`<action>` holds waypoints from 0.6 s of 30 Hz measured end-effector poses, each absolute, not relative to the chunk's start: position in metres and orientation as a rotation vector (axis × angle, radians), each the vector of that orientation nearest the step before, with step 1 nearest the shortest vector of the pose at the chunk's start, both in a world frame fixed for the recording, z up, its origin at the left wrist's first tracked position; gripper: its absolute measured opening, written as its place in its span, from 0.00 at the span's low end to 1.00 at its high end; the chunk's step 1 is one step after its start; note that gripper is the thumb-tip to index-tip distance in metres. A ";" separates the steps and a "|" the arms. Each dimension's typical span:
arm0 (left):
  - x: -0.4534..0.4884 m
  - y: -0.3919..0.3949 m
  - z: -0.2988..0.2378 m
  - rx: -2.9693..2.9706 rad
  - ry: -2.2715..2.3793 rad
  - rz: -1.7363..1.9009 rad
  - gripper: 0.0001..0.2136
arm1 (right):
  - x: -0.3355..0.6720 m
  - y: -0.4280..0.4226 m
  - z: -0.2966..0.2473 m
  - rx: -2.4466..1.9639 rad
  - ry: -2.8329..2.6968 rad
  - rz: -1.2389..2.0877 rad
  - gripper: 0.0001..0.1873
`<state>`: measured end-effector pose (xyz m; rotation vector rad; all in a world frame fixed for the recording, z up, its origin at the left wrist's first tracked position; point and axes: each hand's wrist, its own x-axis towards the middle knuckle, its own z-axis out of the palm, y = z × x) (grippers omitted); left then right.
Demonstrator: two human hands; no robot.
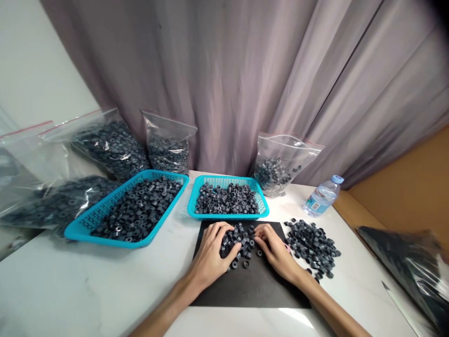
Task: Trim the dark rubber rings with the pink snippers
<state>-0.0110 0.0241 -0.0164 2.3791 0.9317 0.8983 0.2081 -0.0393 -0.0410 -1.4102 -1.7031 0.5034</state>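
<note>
A loose pile of small dark grey ring-shaped pieces (238, 255) lies on a black mat (245, 288). My left hand (212, 250) curves around the pile's left side, thumb spread from the fingers, with its fingertips touching pieces. On the pile's right edge rests my right hand (275, 248), its fingers bent and the thumb slightly apart from them. Nothing shows held in either hand, though the undersides of the fingers are hidden. Just beyond the mat, a blue basket (228, 216) holds more such pieces. Another heap of dark pieces (314, 248) lies right of my right hand.
A larger blue basket (105, 241) of pieces stands at left. Clear zip bags (168, 154) of pieces line the back and left; another bag (275, 173) stands behind right. A water bottle (322, 196), a cardboard box (403, 187) and a dark plastic bag (403, 262) are at right.
</note>
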 end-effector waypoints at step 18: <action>-0.007 0.000 -0.011 2.336 0.583 0.921 0.18 | 0.179 -0.065 -0.023 -1.167 -1.255 0.912 0.09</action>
